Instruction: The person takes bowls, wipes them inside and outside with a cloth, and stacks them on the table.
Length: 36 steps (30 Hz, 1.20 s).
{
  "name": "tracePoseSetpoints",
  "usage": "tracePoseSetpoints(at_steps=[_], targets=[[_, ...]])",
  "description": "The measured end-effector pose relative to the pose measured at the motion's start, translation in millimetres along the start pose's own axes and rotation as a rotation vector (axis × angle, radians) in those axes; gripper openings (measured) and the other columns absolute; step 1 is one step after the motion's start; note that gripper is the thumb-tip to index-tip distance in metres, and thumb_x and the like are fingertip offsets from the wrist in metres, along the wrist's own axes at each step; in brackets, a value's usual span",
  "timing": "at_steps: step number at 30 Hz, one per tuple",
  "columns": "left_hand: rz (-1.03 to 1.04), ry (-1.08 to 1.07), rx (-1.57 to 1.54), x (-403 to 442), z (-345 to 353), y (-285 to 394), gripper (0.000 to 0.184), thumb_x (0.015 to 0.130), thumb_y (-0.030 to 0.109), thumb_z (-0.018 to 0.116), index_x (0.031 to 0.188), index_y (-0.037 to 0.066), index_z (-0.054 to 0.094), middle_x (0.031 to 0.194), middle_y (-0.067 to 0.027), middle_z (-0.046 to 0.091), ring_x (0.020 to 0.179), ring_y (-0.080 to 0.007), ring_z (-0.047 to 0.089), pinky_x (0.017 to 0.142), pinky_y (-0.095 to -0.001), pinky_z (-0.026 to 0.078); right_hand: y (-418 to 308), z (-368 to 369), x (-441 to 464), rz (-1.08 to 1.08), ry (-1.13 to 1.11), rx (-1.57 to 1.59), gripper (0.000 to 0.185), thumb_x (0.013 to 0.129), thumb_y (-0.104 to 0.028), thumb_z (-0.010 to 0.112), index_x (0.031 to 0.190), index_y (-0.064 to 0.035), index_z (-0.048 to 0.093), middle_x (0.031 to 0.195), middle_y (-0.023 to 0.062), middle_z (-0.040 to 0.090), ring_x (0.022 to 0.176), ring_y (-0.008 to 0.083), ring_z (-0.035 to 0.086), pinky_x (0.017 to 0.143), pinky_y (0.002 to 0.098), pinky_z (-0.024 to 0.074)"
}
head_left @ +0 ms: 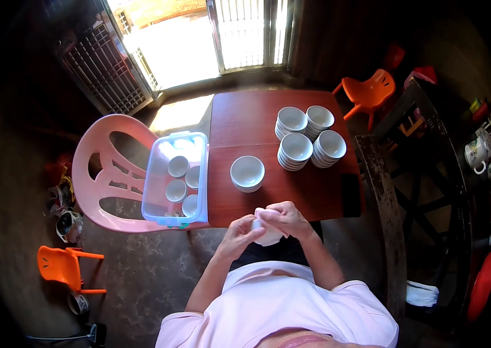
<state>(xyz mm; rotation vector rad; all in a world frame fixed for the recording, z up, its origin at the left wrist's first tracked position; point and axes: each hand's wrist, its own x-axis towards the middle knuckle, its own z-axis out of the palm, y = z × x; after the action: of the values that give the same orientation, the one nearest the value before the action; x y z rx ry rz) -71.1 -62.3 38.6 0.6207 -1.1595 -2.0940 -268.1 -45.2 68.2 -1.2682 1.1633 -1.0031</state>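
Close to my body, just off the table's near edge, my left hand (238, 236) holds a white bowl (269, 236) by its side. My right hand (289, 220) pinches a pale pink cloth (268, 215) at the same bowl's rim. A short stack of white bowls (247, 171) stands on the red-brown table (234, 127), just beyond my hands. Farther right on the table are several taller stacks of bowls (296, 148). Left of the table, a clear plastic box (161, 200) contains several white bowls (176, 190).
The box rests on a pink chair (91, 168). Orange small chairs stand at the back right (367, 90) and lower left (62, 267). A dark wooden bench (384, 203) runs along the table's right side. An open doorway (170, 52) lies beyond the table.
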Motion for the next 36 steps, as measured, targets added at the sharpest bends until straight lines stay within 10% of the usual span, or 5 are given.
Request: tracePoseSetpoints(at_steps=[5, 11, 23, 27, 36], targets=[[0.037, 0.064, -0.455, 2, 5, -12, 0.029, 0.090, 0.016, 0.063, 0.114, 0.001, 0.057, 0.106, -0.0080, 0.063, 0.099, -0.0168, 0.061, 0.091, -0.0343, 0.047, 47, 34, -1, 0.119, 0.391, 1.222, 0.027, 0.093, -0.034, 0.054, 0.087, -0.0092, 0.062, 0.077, 0.0024, 0.061, 0.063, 0.0110, 0.059, 0.057, 0.0247, 0.0485], [-0.037, -0.017, -0.060, 8, 15, -7, 0.020, 0.089, 0.018, 0.066, 0.100, 0.003, 0.057, 0.093, -0.0003, 0.059, 0.086, -0.0072, 0.055, 0.077, -0.0229, 0.045, 13, -5, -1, 0.043, 0.142, -0.012, 0.037, 0.094, -0.031, 0.052, 0.071, -0.0047, 0.064, 0.072, 0.0038, 0.061, 0.063, 0.0101, 0.058, 0.057, 0.0257, 0.0474], [0.065, 0.151, -0.510, 6, 11, 4, 0.040, 0.089, 0.014, 0.064, 0.125, 0.002, 0.050, 0.118, -0.0091, 0.060, 0.110, -0.0207, 0.058, 0.098, -0.0385, 0.046, 12, -14, -12, -0.270, 0.427, 0.905, 0.044, 0.094, -0.043, 0.050, 0.119, -0.0060, 0.054, 0.114, 0.0123, 0.058, 0.110, 0.0239, 0.056, 0.089, 0.0358, 0.0482], [0.166, 0.019, -0.189, -1, 4, -23, 0.042, 0.084, 0.014, 0.071, 0.119, 0.000, 0.054, 0.111, -0.0059, 0.060, 0.102, -0.0126, 0.057, 0.087, -0.0296, 0.049, -33, 44, -26, -0.611, 0.286, -0.992, 0.041, 0.087, -0.040, 0.062, 0.115, -0.0095, 0.061, 0.129, 0.0158, 0.050, 0.128, 0.0317, 0.043, 0.103, 0.0481, 0.0365], [0.032, -0.057, -0.011, -12, 8, -13, 0.033, 0.086, 0.003, 0.066, 0.117, -0.001, 0.058, 0.109, -0.0061, 0.062, 0.100, -0.0134, 0.059, 0.088, -0.0280, 0.049, -11, 19, 1, -0.451, 0.120, -0.278, 0.041, 0.084, -0.033, 0.067, 0.115, -0.0065, 0.063, 0.128, 0.0134, 0.056, 0.113, 0.0273, 0.057, 0.093, 0.0370, 0.0483]])
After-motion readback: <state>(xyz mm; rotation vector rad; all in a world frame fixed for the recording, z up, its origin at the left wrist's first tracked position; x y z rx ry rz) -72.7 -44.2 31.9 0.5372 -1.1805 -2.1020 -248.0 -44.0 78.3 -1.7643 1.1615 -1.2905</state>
